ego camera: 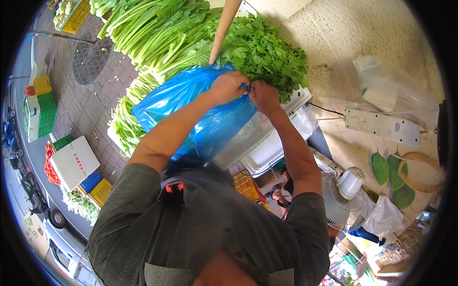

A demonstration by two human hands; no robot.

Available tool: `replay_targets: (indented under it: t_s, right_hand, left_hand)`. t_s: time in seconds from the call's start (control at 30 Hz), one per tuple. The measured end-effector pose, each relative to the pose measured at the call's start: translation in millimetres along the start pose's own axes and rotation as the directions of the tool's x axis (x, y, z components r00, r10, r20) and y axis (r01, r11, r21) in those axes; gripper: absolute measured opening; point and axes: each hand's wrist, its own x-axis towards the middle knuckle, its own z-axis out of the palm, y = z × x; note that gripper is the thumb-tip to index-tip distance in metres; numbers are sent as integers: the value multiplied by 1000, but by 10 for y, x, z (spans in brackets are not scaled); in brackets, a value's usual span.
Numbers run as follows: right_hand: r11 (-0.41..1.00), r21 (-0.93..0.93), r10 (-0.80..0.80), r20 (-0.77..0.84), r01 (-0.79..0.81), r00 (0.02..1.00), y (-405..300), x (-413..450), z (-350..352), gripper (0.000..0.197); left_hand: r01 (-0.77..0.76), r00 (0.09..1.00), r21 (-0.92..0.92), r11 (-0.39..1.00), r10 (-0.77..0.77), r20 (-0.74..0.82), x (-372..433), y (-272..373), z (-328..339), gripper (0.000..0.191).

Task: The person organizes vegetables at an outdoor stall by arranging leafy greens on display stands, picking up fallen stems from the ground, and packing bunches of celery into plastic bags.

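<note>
A bulging blue plastic bag (211, 125) stands in front of my body, and its translucent film hides most of what is inside. My left hand (230, 86) pinches the bag's gathered, twisted top from the left. From the other side, my right hand (264, 95) grips the same twisted film, almost touching the left. Just beyond my right hand, a heap of leafy green celery (266, 53) reaches up to the bag. Long-stemmed leafy greens (161, 39) lie farther out to the left.
A wooden pole (223, 32) rises behind the bag. White foam boxes (264, 157) sit below my right forearm. To the right are a wall-mounted power strip (383, 125) and an electric fan (345, 200). Stacked crates (44, 111) stand along the paved walkway (118, 84) at left.
</note>
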Motion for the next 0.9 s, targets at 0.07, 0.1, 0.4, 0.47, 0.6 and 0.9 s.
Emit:
replay_targets:
  t_s: [0.07, 0.1, 0.4, 0.47, 0.6, 0.9]
  right_hand:
    - [999, 27, -20, -11, 20, 1000, -15, 11, -37, 16]
    - [999, 26, -21, -9, 21, 1000, -11, 13, -38, 16]
    - [994, 104, 32, -45, -27, 998, 50, 17, 30, 12]
    - [989, 130, 72, -43, -66, 996, 41, 16, 29, 11]
    - [973, 207, 113, -28, -105, 993, 26, 16, -40, 10]
    - [990, 141, 22, -94, -8, 995, -95, -32, -101, 9]
  left_hand:
    - [2, 999, 21, 1000, -1, -46, -12, 2, 27, 13]
    - [18, 998, 34, 999, -16, -59, -16, 17, 45, 14]
    - [91, 995, 45, 995, -88, -46, 7, 13, 99, 19]
    - [40, 998, 21, 999, -39, -57, 15, -30, 76, 19]
    - [-14, 998, 6, 1000, 15, -62, 43, -72, 68, 19]
    - [22, 996, 6, 1000, -22, 84, 120, -135, 11, 19]
